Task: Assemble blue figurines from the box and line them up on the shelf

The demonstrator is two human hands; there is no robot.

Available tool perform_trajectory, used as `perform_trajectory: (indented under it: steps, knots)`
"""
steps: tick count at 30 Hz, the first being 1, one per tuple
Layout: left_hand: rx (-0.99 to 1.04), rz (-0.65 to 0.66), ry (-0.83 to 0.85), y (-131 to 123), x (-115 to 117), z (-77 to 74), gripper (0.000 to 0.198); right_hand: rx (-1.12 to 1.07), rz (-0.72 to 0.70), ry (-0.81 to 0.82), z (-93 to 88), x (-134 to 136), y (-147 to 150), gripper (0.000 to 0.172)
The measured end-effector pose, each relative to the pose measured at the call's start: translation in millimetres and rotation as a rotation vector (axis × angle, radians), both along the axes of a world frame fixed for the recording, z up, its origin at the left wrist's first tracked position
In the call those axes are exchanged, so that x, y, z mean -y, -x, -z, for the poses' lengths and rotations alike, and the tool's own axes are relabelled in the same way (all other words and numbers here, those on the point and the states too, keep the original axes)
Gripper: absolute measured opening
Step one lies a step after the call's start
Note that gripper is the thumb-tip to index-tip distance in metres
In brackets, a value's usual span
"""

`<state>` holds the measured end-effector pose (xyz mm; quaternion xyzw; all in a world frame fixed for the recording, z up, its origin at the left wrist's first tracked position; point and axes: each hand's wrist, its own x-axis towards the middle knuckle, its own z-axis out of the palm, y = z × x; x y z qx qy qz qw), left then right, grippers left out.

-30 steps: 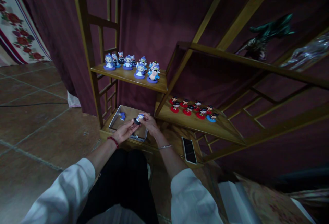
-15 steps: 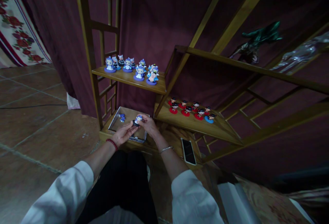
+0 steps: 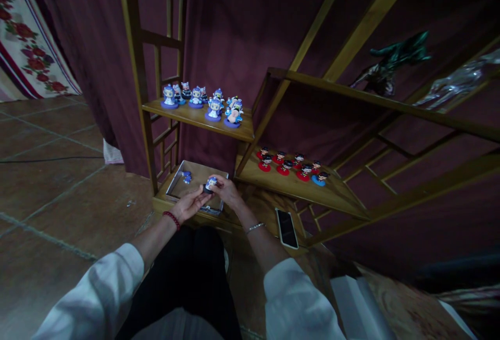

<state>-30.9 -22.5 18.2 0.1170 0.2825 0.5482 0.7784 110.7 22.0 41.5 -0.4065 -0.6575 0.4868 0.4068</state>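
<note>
Between both hands I hold a small figurine [image 3: 211,183] with purple hair, a white body and a dark base. My left hand [image 3: 191,202] grips the base from the left and below. My right hand [image 3: 225,190] pinches the figurine's right side. Both are over an open shallow box [image 3: 198,168] on the lowest board. Inside the box, toward its left, lies a purple-blue figurine [image 3: 186,177]. On the shelf above stand several figurines with purple bases, such as a white and purple one [image 3: 169,96] at the left end.
Several figurines on red bases [image 3: 264,163] and one on a blue base [image 3: 320,178] stand on the right shelf [image 3: 336,197]. A phone [image 3: 287,228] lies on the lowest board. Green [image 3: 398,59] and clear ornaments [image 3: 461,79] sit higher up. Wooden uprights [image 3: 135,59] frame the shelves.
The view has shifted very slightly. Both hands keep hold of the figurine, which looks a little more upright and turned. Nothing else has visibly moved.
</note>
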Motion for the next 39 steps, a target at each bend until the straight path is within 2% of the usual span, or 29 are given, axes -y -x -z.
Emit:
perform_trajectory:
  steps: [4,9,14,28,39]
  knots:
    - [0.021,-0.028,-0.008,-0.1,-1.4,0.3,0.012,0.005,0.024,-0.006,0.7,-3.3,1.8,0.030]
    - [0.029,-0.029,-0.057,2.0,-4.7,4.9,0.008,-0.100,0.089,0.091,-4.2,-3.9,7.3,0.032]
    - [0.041,-0.009,-0.097,4.9,-3.3,7.0,0.009,-0.107,0.115,0.134,-10.3,-2.1,11.4,0.031]
    - [0.082,0.039,-0.138,10.3,4.4,-0.8,0.011,-0.122,0.064,0.160,-25.3,4.6,12.3,0.030]
    - [0.062,0.036,-0.107,11.5,5.2,-4.8,0.014,-0.097,0.021,0.165,-23.4,3.3,11.4,0.031]
